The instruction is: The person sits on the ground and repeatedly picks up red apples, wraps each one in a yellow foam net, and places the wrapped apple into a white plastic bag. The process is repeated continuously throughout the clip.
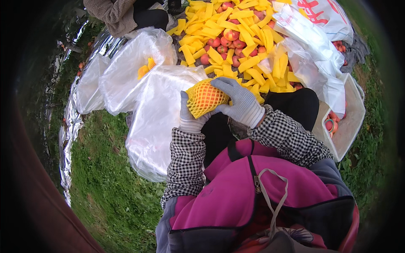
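Between my two hands is an apple in a yellow foam net sleeve (207, 97), its red skin showing through the mesh. My left hand (193, 118), in a grey-and-white knit glove, holds it from below and the left side. My right hand (239, 101), gloved alike, grips its right end with the fingers over the top. Just beyond lies a heap of flat yellow foam net sleeves (250, 64), with bare red apples (222, 44) among them. Left of my hands stands a container lined with clear plastic (155, 126).
Another plastic-lined container (123, 76) at left holds netted apples (146, 68). At right, a white crate (346, 136) has red apples (333, 121) in it, with plastic bags (319, 66) over its far end. A white sack (329, 19) bears red writing. Another person's sleeve (114, 15) shows at top left.
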